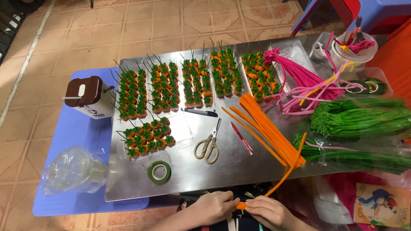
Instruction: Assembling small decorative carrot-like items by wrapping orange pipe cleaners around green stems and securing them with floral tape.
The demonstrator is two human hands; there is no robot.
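At the bottom centre, both hands, left [216,206] and right [266,210], pinch an orange stem [287,171]; coils should stay tight and even, its free tail rising toward the surface [239,167].

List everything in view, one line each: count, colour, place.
Shiny metal tray: one, silver, on the blue table.
Small orange-and-green pipe-cleaner carrots: many, in rows, tray's far half.
Loose orange pipe cleaners: a bundle, tray centre-right.
Pink pipe cleaners: a bundle, far right.
Green pipe cleaners: two bundles, right edge.
Beige-handled scissors: one, tray centre.
Green tape roll: one, near edge.
Black pen: one, beside the carrots.
Red pen: one, right of the scissors.
Brown-lidded white carton: one, left.
Left hand, right hand: pinching one orange pipe cleaner.
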